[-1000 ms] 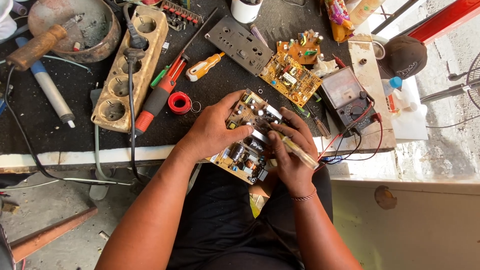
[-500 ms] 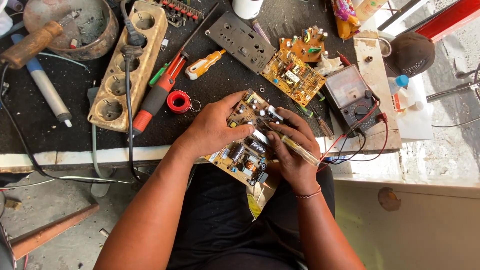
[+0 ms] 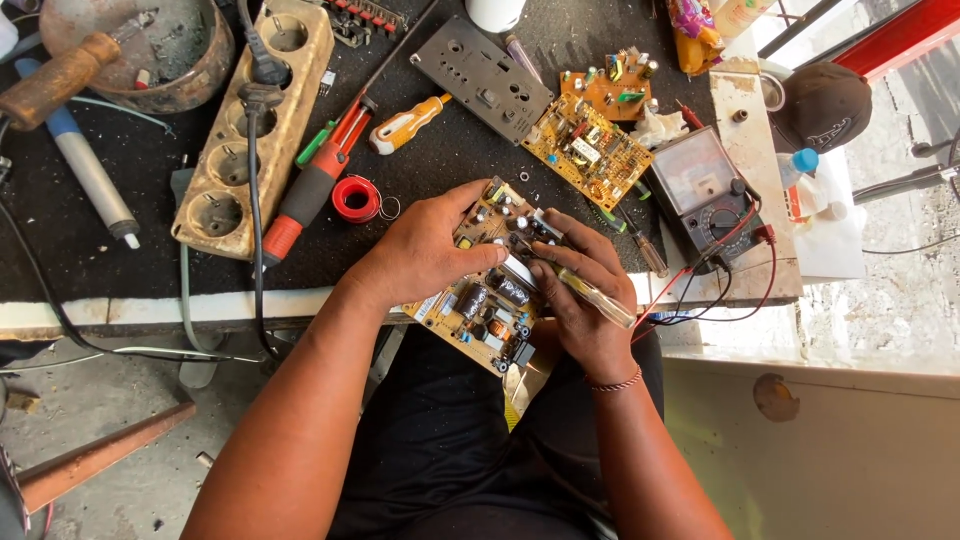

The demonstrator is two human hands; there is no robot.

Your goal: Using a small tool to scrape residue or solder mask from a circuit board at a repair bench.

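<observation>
A yellow circuit board (image 3: 487,305) studded with capacitors and coils rests at the bench's front edge, over my lap. My left hand (image 3: 425,248) grips its upper left side, fingers spread across the components. My right hand (image 3: 580,290) is closed on a small screwdriver with a clear yellowish handle (image 3: 600,298), its tip pressed onto the board's middle.
On the black bench top lie a second yellow circuit board (image 3: 585,140), a grey metal plate (image 3: 483,78), an analogue multimeter (image 3: 705,195) with red and black leads, an orange-handled screwdriver (image 3: 408,122), a red-handled screwdriver (image 3: 305,195), a red solder spool (image 3: 356,198), a beige power strip (image 3: 255,120) and a soldering iron (image 3: 85,160).
The hands and board stay in nearly the same place; the view has shifted slightly and the right hand has nudged the screwdriver a little on the board.
</observation>
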